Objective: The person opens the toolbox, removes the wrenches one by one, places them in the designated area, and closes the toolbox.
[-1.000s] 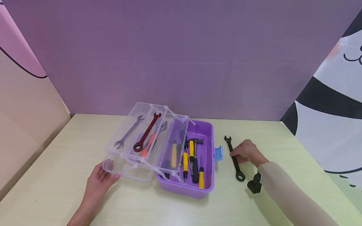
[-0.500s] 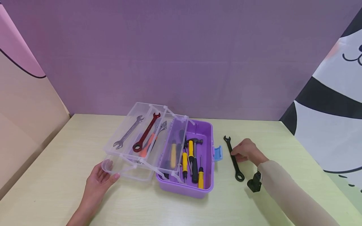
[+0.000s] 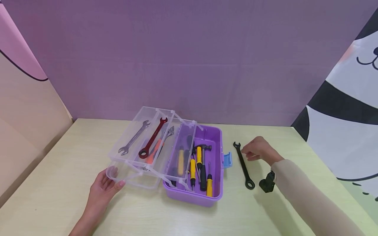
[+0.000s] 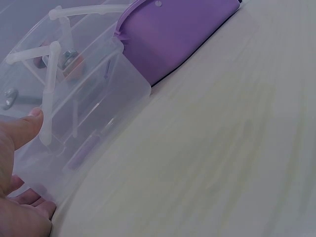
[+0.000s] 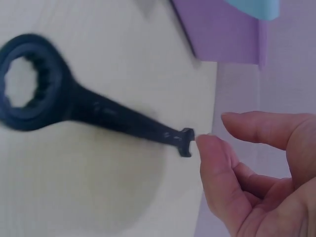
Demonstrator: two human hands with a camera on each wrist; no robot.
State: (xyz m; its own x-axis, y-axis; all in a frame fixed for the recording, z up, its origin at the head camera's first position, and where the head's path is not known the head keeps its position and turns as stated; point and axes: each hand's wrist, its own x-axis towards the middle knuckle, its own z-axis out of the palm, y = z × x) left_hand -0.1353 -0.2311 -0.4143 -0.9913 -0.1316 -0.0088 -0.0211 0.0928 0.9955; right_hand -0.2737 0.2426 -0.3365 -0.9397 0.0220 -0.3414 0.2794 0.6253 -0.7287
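Observation:
A purple toolbox [image 3: 196, 200] stands with its clear lid [image 3: 134, 180] folded out to the left. At the lid's near left corner my left hand [image 3: 101, 191] grips the plastic, thumb on the near side and fingers round the edge. On the tabletop right of the box lies a black combination wrench [image 3: 244, 168], its ring end toward me. My right hand [image 3: 260, 151] hovers just right of the wrench's upper part. The right wrist view shows a gap between its thumb [image 5: 261, 127] and bent fingers, with nothing held.
A red wrench [image 3: 153, 139] and a silver wrench [image 3: 134, 139] lie in the clear trays, above orange-handled tools. Inside the box are a hammer [image 3: 203, 177] and several yellow-handled screwdrivers [image 3: 209, 185]. A blue latch [image 3: 228, 160] sticks out to the right. A purple backdrop [image 3: 189, 65] rises behind the table.
My right hand has let go of the black wrench and risen slightly away from it; the wrench stays on the table. The left hand keeps its place at the lid.

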